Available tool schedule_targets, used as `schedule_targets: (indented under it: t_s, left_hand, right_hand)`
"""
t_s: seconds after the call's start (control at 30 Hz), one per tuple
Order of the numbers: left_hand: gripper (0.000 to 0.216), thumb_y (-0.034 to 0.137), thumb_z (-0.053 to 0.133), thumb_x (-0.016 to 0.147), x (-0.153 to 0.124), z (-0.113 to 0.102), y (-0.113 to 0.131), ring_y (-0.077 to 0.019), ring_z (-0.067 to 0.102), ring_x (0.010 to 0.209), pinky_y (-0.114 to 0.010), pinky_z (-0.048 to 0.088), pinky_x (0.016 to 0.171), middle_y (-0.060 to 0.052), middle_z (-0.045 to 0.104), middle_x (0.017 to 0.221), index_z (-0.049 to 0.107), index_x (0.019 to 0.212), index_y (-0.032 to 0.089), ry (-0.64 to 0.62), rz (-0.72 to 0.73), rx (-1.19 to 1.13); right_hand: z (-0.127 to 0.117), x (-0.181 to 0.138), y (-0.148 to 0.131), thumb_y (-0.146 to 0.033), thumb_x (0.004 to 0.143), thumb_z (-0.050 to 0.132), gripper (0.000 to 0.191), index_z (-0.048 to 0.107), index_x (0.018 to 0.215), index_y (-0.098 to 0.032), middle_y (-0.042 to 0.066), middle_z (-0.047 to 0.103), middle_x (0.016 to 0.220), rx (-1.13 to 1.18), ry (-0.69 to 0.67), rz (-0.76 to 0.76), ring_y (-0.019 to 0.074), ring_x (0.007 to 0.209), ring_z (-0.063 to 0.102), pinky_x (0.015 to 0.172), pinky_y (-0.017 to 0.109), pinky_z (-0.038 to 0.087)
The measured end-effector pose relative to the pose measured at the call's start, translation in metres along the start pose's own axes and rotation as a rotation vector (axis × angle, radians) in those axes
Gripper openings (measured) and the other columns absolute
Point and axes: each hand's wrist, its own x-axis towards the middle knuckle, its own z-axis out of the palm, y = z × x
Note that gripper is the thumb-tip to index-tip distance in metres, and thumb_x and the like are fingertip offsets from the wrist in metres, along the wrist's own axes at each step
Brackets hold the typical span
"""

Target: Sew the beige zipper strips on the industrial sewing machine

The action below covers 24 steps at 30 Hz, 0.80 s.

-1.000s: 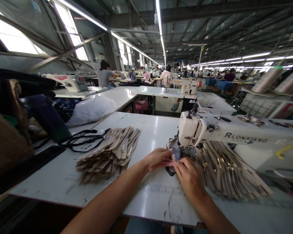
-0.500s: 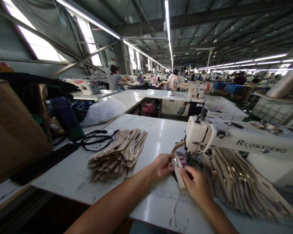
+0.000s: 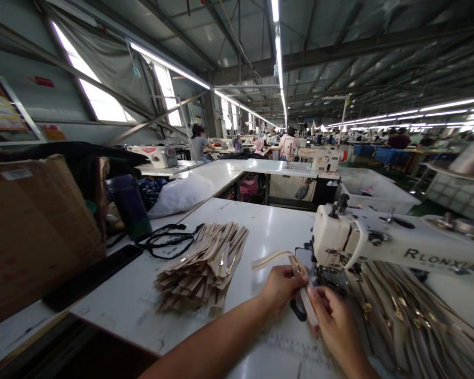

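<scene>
Beige zipper (image 3: 308, 305) over desk (image 3: 122, 313), just left of sewing machine (image 3: 379, 237); left hand (image 3: 282, 287), right hand (image 3: 335, 318) grips pinching it, likely keeping it straight; zipper bundle (image 3: 205, 266) farther left, apparently for reach.

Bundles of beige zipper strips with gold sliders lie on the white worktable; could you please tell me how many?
2: the left bundle, left of the left hand; the right bundle, right of the right hand, partly behind the off-white sewing machine, which may hide more.

At six o'clock, the left forearm (image 3: 221, 337) is bare, tapering to a narrow wrist (image 3: 266, 303); near five o'clock, the right hand (image 3: 334, 318) is bare too, with slim fingers (image 3: 318, 307).
</scene>
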Motion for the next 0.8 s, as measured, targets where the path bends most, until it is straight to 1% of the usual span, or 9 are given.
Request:
schedule_targets:
  t_s: [0.07, 0.17, 0.27, 0.37, 0.47, 0.53, 0.6, 0.67, 0.8]
  left_hand:
    - [0.034, 0.018, 0.089, 0.056, 0.001, 0.001, -0.003, -0.0148, 0.066, 0.065, -0.022, 0.052, 0.062, -0.005, 0.069, 0.072, 0.071, 0.083, 0.01, 0.012, 0.015, -0.023]
    - [0.029, 0.021, 0.089, 0.057, 0.004, 0.002, -0.007, -0.0137, 0.064, 0.061, -0.022, 0.052, 0.061, -0.006, 0.07, 0.071, 0.071, 0.075, 0.009, 0.023, 0.043, -0.021]
    - [0.025, 0.025, 0.087, 0.064, 0.005, 0.004, -0.01, -0.0143, 0.065, 0.059, -0.022, 0.053, 0.059, -0.008, 0.07, 0.069, 0.07, 0.074, 0.008, 0.024, 0.036, -0.052]
    - [0.02, 0.02, 0.083, 0.07, 0.004, 0.006, -0.009, -0.0171, 0.068, 0.063, -0.025, 0.056, 0.061, -0.01, 0.07, 0.068, 0.068, 0.076, 0.008, 0.009, -0.024, -0.139]
    - [0.014, 0.013, 0.079, 0.073, 0.004, 0.007, -0.006, -0.0183, 0.069, 0.064, -0.025, 0.057, 0.063, -0.01, 0.069, 0.068, 0.066, 0.077, 0.007, 0.004, -0.09, -0.194]
    - [0.011, 0.009, 0.076, 0.075, 0.005, 0.006, -0.004, -0.0187, 0.07, 0.065, -0.025, 0.058, 0.065, -0.01, 0.07, 0.069, 0.066, 0.079, 0.007, 0.017, -0.085, -0.214]
    - [0.009, 0.007, 0.075, 0.076, 0.008, 0.005, -0.001, -0.0185, 0.07, 0.065, -0.026, 0.059, 0.066, -0.01, 0.07, 0.071, 0.066, 0.079, 0.007, 0.063, -0.032, -0.231]
    - [0.008, 0.004, 0.074, 0.076, 0.014, 0.002, 0.003, -0.0171, 0.069, 0.062, -0.027, 0.059, 0.066, -0.01, 0.07, 0.071, 0.066, 0.077, 0.007, 0.137, 0.02, -0.24]
    - [0.01, 0.003, 0.072, 0.077, 0.028, -0.01, 0.011, -0.0155, 0.067, 0.056, -0.026, 0.059, 0.064, -0.012, 0.069, 0.066, 0.065, 0.071, 0.005, 0.236, 0.057, -0.236]
  right_hand:
    - [0.002, 0.001, -0.001, -0.071, 0.077, 0.052, 0.053, 0.063, 0.086, -0.02, 0.004, 0.065, 0.061, -0.014, 0.02, 0.019, 0.0179, 0.044, 0.056, 0.035, 0.026, 0.041]
    - [0.004, 0.001, -0.002, -0.071, 0.077, 0.052, 0.055, 0.063, 0.087, -0.019, 0.003, 0.063, 0.057, -0.031, -0.004, 0.031, 0.0154, 0.037, 0.05, 0.033, 0.026, 0.037]
    - [0.004, 0.0, -0.005, -0.07, 0.077, 0.053, 0.052, 0.064, 0.081, -0.019, 0.004, 0.062, 0.057, -0.017, -0.015, 0.013, 0.017, 0.044, 0.054, 0.036, 0.025, 0.039]
    - [0.003, -0.002, -0.007, -0.066, 0.08, 0.053, 0.048, 0.063, 0.076, -0.02, 0.003, 0.062, 0.057, -0.034, 0.005, -0.065, 0.0169, 0.048, 0.055, 0.041, 0.025, 0.042]
    - [0.003, -0.004, -0.009, -0.064, 0.082, 0.052, 0.046, 0.062, 0.075, -0.021, 0.001, 0.058, 0.053, -0.047, 0.001, -0.107, 0.0153, 0.046, 0.05, 0.041, 0.024, 0.039]
    - [0.004, -0.006, -0.009, -0.064, 0.083, 0.051, 0.045, 0.061, 0.074, -0.021, -0.001, 0.054, 0.051, -0.047, -0.011, -0.116, 0.0144, 0.045, 0.047, 0.041, 0.024, 0.036]
    - [0.005, -0.009, -0.009, -0.064, 0.084, 0.05, 0.045, 0.059, 0.071, -0.021, -0.002, 0.05, 0.05, -0.049, -0.033, -0.124, 0.0134, 0.045, 0.045, 0.042, 0.023, 0.033]
    - [0.006, -0.013, -0.008, -0.062, 0.086, 0.049, 0.045, 0.057, 0.068, -0.021, -0.004, 0.046, 0.05, -0.052, -0.073, -0.129, 0.0124, 0.046, 0.042, 0.044, 0.023, 0.031]
    - [0.006, -0.022, -0.007, -0.059, 0.088, 0.048, 0.045, 0.053, 0.065, -0.021, -0.005, 0.043, 0.054, -0.069, -0.156, -0.156, 0.0114, 0.051, 0.041, 0.048, 0.023, 0.03]
